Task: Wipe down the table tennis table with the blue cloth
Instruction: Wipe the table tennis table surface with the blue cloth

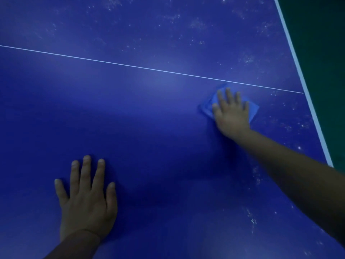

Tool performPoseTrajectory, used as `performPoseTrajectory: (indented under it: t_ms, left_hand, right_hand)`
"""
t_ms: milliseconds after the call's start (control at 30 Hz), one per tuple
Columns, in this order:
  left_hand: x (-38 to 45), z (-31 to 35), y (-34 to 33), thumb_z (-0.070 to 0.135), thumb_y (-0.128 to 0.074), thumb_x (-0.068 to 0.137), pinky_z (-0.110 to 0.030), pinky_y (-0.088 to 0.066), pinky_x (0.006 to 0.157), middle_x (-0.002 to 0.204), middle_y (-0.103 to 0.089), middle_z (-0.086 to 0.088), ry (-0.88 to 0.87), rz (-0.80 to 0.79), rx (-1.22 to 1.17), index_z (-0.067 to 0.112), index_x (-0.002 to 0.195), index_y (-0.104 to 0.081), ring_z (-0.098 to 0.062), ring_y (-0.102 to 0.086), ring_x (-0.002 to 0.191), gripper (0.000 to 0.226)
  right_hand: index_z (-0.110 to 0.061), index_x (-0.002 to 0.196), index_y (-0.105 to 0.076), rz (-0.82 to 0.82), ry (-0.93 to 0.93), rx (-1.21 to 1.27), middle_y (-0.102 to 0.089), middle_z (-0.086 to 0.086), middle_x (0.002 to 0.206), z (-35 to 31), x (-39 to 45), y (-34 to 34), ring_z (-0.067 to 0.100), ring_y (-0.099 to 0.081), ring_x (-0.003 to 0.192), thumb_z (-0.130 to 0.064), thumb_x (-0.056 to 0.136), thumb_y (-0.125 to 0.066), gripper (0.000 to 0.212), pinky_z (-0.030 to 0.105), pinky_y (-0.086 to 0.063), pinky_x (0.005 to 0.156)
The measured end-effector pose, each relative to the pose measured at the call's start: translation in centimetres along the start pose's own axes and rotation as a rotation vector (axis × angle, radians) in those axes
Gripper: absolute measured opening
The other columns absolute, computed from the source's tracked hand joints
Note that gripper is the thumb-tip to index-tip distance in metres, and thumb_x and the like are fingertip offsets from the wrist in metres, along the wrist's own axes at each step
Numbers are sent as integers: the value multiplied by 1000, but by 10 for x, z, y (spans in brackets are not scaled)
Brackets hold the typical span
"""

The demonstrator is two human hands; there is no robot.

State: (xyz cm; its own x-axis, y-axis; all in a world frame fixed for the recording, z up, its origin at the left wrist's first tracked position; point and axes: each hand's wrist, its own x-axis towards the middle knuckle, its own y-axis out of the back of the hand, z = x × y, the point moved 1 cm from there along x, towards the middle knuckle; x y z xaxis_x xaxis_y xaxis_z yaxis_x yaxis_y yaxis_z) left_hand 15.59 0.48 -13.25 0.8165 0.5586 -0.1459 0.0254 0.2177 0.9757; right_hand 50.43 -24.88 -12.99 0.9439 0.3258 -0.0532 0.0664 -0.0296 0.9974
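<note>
Cloth [252, 109], blue and folded, is pressed flat on the table [149, 118] under the right hand [232, 114], fingers straight and spread, just short of the thin white line [149, 69]. Left hand [87, 199] is laid flat, fingers splayed, holding nothing. Even pressure and overlapping strokes are advised. White specks [248, 58] are seen beyond the line and along the white edge stripe [306, 86]; nothing obstructs.

Beyond the right edge we see a dark green floor [321, 53], filling the upper right corner and narrowing toward the lower right. It looks plain and evenly coloured, in dim light. We cannot make out any marks or objects on it.
</note>
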Motion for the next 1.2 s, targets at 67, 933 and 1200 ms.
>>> performPoseTrajectory:
  t_ms: [67,933,1200]
  left_hand:
    - [0,0,1,52,-23,96,-45,15,120,167,-17,-4,1,-11,-8,19,157,-32,-24,-3,156,69]
    - [-2,-2,1,62,-4,92,-57,10,121,169,1,-1,-20,-8,-65,25,161,-11,-19,13,154,78]
    - [-2,-8,4,70,-7,90,-58,12,120,169,9,-3,-84,-76,-92,22,162,-4,-21,17,154,86]
  right_hand:
    - [-29,157,-28,-61,285,-12,-19,1,166,-16,-33,-5,34,-14,153,-58,96,-16,69,58,-9,119]
    - [-30,157,-27,-47,149,-16,-18,-1,167,39,-129,-4,32,-13,153,-60,94,-14,71,58,-9,120]
    - [-34,152,-34,-145,674,-65,-26,3,163,31,-352,-17,35,-23,150,-53,103,-29,53,59,-20,116]
